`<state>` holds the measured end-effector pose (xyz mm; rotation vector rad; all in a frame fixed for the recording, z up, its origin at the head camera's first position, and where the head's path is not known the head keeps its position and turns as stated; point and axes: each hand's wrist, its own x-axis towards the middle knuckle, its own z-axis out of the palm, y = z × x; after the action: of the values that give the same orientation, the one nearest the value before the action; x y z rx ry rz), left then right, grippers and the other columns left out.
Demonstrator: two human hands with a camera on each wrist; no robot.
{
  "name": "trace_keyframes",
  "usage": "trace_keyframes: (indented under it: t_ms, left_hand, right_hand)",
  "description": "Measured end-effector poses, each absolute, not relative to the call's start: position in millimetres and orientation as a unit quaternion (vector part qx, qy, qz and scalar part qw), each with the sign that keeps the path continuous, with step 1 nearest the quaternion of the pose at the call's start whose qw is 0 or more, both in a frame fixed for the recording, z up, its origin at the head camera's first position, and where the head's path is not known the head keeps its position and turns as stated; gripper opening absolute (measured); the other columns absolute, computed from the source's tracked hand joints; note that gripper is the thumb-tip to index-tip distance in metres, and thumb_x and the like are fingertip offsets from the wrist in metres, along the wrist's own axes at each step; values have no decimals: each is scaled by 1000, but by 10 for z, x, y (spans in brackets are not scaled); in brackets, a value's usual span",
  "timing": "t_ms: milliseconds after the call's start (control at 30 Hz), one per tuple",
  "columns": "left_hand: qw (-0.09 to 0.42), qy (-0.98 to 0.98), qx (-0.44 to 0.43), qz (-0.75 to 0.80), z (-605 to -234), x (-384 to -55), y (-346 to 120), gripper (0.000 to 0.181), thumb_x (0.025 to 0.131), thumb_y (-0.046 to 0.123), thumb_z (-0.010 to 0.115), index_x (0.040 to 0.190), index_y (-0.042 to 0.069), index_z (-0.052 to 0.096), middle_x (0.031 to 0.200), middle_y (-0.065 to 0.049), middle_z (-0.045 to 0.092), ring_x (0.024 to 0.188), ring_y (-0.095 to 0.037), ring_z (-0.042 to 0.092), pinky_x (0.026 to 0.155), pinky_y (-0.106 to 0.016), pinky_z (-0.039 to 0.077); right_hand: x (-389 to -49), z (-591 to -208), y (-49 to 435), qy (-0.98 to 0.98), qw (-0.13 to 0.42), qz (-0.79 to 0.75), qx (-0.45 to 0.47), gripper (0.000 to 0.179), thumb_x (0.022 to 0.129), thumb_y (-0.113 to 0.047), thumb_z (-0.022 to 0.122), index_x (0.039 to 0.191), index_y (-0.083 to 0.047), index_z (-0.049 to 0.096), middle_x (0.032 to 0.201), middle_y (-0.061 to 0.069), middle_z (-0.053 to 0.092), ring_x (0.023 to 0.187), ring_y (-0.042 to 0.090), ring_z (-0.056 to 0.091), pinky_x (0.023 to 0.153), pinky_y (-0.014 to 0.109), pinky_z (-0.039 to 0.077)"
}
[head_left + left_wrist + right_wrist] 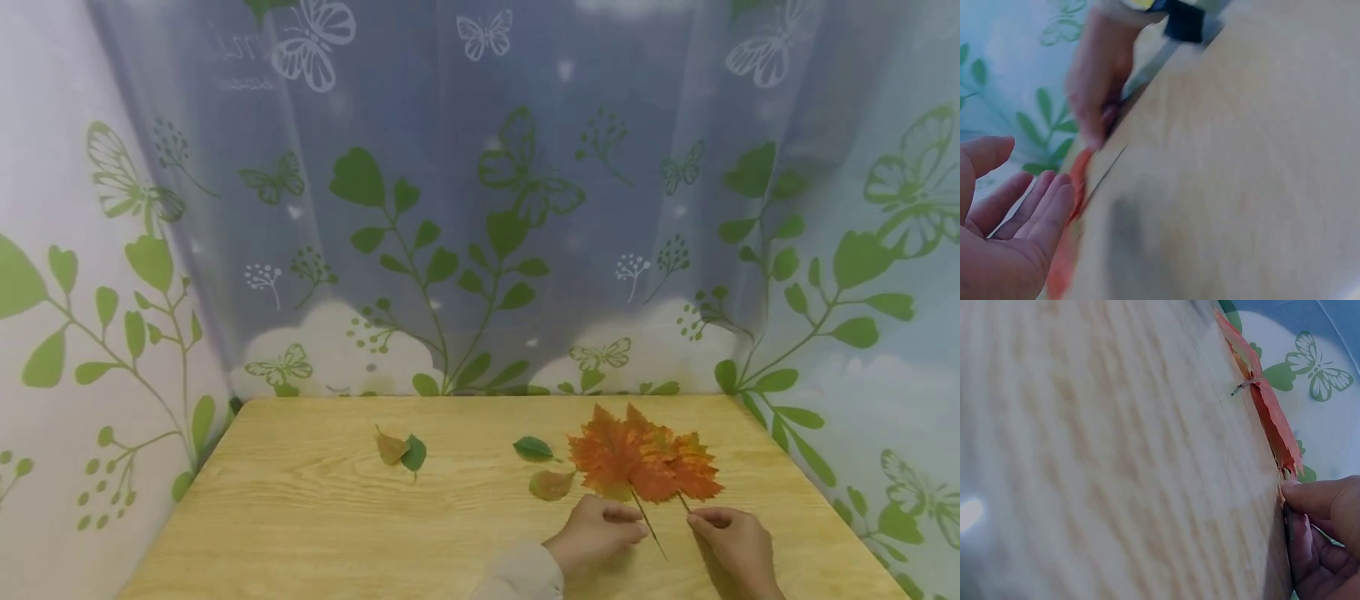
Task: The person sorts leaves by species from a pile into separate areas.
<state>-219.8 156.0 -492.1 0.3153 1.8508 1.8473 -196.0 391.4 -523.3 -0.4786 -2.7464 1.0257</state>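
Observation:
Orange-red maple leaves [611,454] lie overlapping at the right of the table. My right hand [735,542] pinches the thin stem of the rightmost maple leaf [693,471] between thumb and fingers; in the right wrist view that grip [1319,506] is close to the tabletop. Beside another leaf's dark stem [651,527] is my left hand [600,533]. The left wrist view shows this left hand [1013,231] with thumb and fingers apart, nothing held between them. How many maple leaves overlap is hard to tell.
Left of the maple leaves lie a small green leaf [533,449] and a brownish leaf [552,485]. Farther left, a brown leaf [390,447] touches a dark green one [414,454]. The wooden table [300,525] is bordered by printed curtains [450,333].

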Motion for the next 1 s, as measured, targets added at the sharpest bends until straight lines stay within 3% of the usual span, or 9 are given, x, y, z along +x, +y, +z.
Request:
trace_keyframes:
  t_ms: [233, 567, 833, 1000]
  left_hand:
    - [161, 742, 179, 625, -4728, -2464, 661, 27, 90, 17, 69, 113, 5, 69, 101, -3, 70, 91, -16, 66, 78, -32, 56]
    - [-24, 827, 213, 519, -4728, -2916, -419, 36, 90, 19, 68, 122, 2, 63, 120, -18, 64, 110, -33, 61, 87, -37, 54]
    - [-89, 858, 138, 488, -4824, -3052, -1114, 39, 84, 5, 72, 122, -2, 62, 124, -19, 61, 114, -37, 58, 94, -46, 50]
    - [-90, 868, 115, 475, -5026, -3094, -1342, 39, 83, 5, 74, 119, -3, 63, 121, -20, 62, 113, -37, 58, 94, -47, 50]
  right_hand:
    - [-1960, -5261, 3816, -922, 84, 345, -155, 31, 86, -31, 71, 94, -2, 74, 83, 7, 72, 80, 26, 65, 76, 48, 50]
    - [-1924, -5201, 3891, -932, 86, 321, -146, 34, 87, -33, 69, 99, -1, 74, 95, 15, 72, 92, 38, 64, 80, 52, 48]
    - [-1956, -5202, 3937, -933, 78, 317, -149, 39, 88, -38, 68, 100, -1, 73, 98, 18, 71, 97, 42, 62, 82, 54, 47]
    - [-1968, -5199, 3939, -937, 76, 309, -144, 39, 88, -37, 68, 101, -1, 73, 98, 18, 71, 97, 42, 62, 82, 54, 47]
